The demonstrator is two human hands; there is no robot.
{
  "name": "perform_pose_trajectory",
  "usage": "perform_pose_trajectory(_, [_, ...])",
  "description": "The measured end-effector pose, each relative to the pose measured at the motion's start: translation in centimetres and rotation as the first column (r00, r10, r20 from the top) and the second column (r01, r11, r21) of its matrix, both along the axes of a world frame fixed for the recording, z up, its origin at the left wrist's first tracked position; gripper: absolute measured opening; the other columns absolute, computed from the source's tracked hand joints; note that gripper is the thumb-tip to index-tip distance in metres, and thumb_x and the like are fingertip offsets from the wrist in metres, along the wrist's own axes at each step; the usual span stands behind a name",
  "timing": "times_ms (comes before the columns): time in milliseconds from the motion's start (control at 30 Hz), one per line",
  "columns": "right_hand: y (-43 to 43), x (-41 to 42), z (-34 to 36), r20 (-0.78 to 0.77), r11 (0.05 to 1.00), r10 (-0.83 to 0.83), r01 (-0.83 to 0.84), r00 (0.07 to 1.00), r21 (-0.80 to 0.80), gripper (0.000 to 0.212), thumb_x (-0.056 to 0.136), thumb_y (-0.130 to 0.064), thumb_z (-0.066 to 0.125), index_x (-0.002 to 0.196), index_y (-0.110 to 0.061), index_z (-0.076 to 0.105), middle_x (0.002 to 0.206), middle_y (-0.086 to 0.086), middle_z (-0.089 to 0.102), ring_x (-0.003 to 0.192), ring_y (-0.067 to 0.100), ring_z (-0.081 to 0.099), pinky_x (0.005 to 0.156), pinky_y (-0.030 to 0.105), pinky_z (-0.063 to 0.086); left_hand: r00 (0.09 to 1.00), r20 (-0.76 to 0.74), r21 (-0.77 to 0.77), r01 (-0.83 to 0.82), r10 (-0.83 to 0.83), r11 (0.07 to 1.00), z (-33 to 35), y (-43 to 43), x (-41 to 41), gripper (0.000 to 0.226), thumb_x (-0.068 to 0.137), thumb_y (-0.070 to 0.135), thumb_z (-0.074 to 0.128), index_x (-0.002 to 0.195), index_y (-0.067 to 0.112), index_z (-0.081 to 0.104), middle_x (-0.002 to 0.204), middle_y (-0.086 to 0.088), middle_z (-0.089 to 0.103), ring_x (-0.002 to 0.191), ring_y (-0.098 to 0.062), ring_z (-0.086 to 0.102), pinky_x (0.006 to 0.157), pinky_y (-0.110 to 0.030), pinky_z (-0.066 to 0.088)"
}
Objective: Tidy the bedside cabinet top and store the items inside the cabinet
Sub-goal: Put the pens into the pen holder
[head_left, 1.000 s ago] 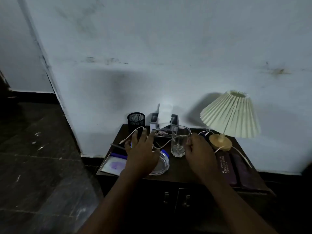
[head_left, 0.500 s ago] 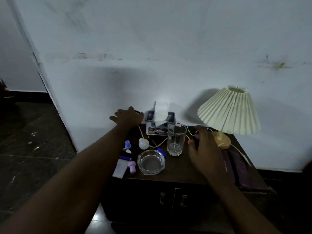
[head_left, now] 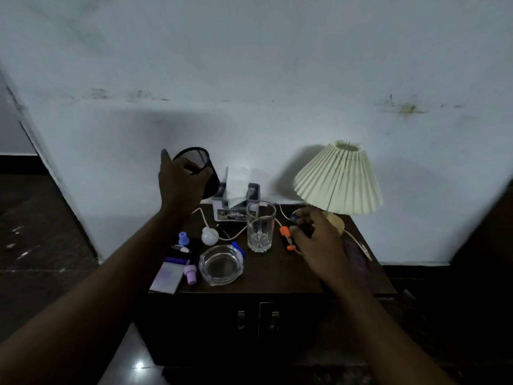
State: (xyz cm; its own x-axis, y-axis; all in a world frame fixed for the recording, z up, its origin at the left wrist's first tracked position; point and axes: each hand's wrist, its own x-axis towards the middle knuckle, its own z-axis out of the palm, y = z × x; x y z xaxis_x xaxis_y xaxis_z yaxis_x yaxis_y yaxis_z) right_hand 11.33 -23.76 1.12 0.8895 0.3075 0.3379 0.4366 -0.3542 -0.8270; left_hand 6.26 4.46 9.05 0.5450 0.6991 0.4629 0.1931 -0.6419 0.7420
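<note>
Head view, from the left: my left hand (head_left: 181, 184) is curled round the black mesh pen cup (head_left: 200, 164) and holds it in the air above the back left corner of the cabinet top (head_left: 277, 276), clear of the wood. The cup is tilted. Its long axis slants, with the open mouth up and to the left and the base down and to the right, near the tissue box (head_left: 236, 211).

Below that hand, at the left front edge, lies a notepad (head_left: 166, 277) with a pink stopper (head_left: 191, 274) just beside it. Behind them are a pen (head_left: 181, 249), a blue stopper (head_left: 183, 238) and a white bulb (head_left: 208, 235) on a white cord (head_left: 236, 235). The glass ashtray (head_left: 221, 264) sits near the front. The drinking glass (head_left: 261, 230) stands upright behind it, between my two hands and in front of the tissue box. An orange-capped marker (head_left: 287, 239) lies just right of the glass, touching the cord.

My right hand (head_left: 315, 237) hovers over it, fingers curled, pinching a blue-tipped marker (head_left: 294, 217) whose tip points up and left. The pleated lamp (head_left: 340, 179) stands behind that hand, and purple cases (head_left: 358, 257) lie partly hidden under my wrist. Both cabinet doors (head_left: 258, 319) below are closed.
</note>
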Motion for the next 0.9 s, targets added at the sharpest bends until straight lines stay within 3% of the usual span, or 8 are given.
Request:
perform_pose_trajectory(167, [-1.7,0.0,0.6,-0.271,0.917,0.379,-0.398,0.885,-0.015,0.090,0.080,-0.013,0.086,0.152,-0.037,0.038,0.126,-0.019,0.062,0.111,-0.002,0.065,0.089,0.025,0.057,0.944,0.144,0.017,0.299,-0.298,0.954,-3.8,-9.5,-5.5,0.028,0.071,0.026,0.089,0.065,0.030,0.062,0.149,-0.001,0.045,0.131,-0.017,0.052,0.108,-0.029,0.041])
perform_pose_trajectory(300, [-2.0,-0.4,0.6,-0.314,0.861,0.486,-0.509,0.816,0.010,0.111,0.077,0.005,0.083,0.157,-0.043,0.024,0.143,-0.016,0.057,0.123,0.008,0.064,0.097,0.038,0.058,0.904,0.158,0.137,0.379,-0.398,0.915,-6.6,-13.1,-5.9,0.023,0.072,0.026,0.086,0.069,0.022,0.064,0.144,0.007,0.044,0.132,-0.016,0.047,0.103,-0.041,0.048])
perform_pose_trajectory(400, [-1.4,-0.8,0.6,-0.279,0.845,0.520,-0.534,0.807,0.033,0.119,0.071,-0.002,0.088,0.158,-0.046,0.018,0.154,-0.012,0.047,0.133,0.015,0.057,0.102,0.045,0.055,0.914,0.142,0.159,0.358,-0.380,0.920,-6.0,-13.7,-5.8,0.021,0.073,0.028,0.084,0.071,0.022,0.063,0.149,0.005,0.040,0.135,-0.018,0.043,0.102,-0.043,0.047])
perform_pose_trajectory(500, [-1.1,-1.4,1.3,-0.240,0.819,0.549,-0.572,0.800,-0.034,0.120,0.075,0.005,0.084,0.159,-0.043,0.014,0.159,-0.009,0.040,0.137,0.014,0.054,0.105,0.046,0.053,0.922,0.106,0.176,0.351,-0.372,0.920,-5.7,-14.6,-6.5,0.021,0.073,0.030,0.083,0.073,0.024,0.063,0.150,0.004,0.040,0.138,-0.016,0.037,0.108,-0.038,0.042])
perform_pose_trajectory(567, [-1.4,-2.2,2.4,-0.222,0.825,0.530,-0.558,0.819,-0.091,0.110,0.077,0.011,0.080,0.157,-0.037,0.021,0.156,-0.005,0.044,0.136,0.001,0.051,0.105,0.026,0.050,0.898,0.075,0.206,0.411,-0.433,0.888,-6.2,-15.2,-7.1,0.021,0.073,0.031,0.082,0.074,0.025,0.062,0.151,0.007,0.038,0.138,-0.015,0.036,0.107,-0.035,0.041])
perform_pose_trajectory(667, [-1.9,-3.7,4.5,-0.245,0.833,0.462,-0.512,0.853,-0.210,0.073,0.085,0.010,0.073,0.139,-0.026,0.038,0.133,-0.015,0.054,0.106,-0.027,0.053,0.077,-0.011,0.031,0.872,-0.016,0.173,0.485,-0.490,0.857,-7.3,-15.9,-7.0,0.020,0.073,0.033,0.078,0.077,0.027,0.059,0.153,0.008,0.033,0.137,-0.017,0.038,0.105,-0.037,0.044])
perform_pose_trajectory(733, [-2.2,-4.3,5.1,-0.277,0.844,0.405,-0.473,0.871,-0.253,0.060,0.086,0.005,0.074,0.127,-0.024,0.040,0.109,-0.031,0.043,0.077,-0.044,0.041,0.064,-0.014,0.026,0.863,-0.038,0.145,0.504,-0.504,0.851,-8.2,-15.9,-6.2,0.020,0.073,0.031,0.077,0.078,0.024,0.060,0.151,0.005,0.035,0.136,-0.017,0.040,0.104,-0.038,0.046])
perform_pose_trajectory(900, [-2.2,-2.9,1.8,-0.229,0.865,0.352,-0.408,0.908,-0.290,0.079,0.077,-0.004,0.083,0.137,-0.023,0.036,0.110,-0.027,0.049,0.105,-0.025,0.054,0.070,-0.010,0.032,0.845,-0.046,0.031,0.534,-0.533,0.845,-10.3,-15.7,-4.5,0.023,0.073,0.029,0.081,0.086,0.022,0.062,0.145,0.006,0.039,0.130,-0.011,0.045,0.100,-0.035,0.049])
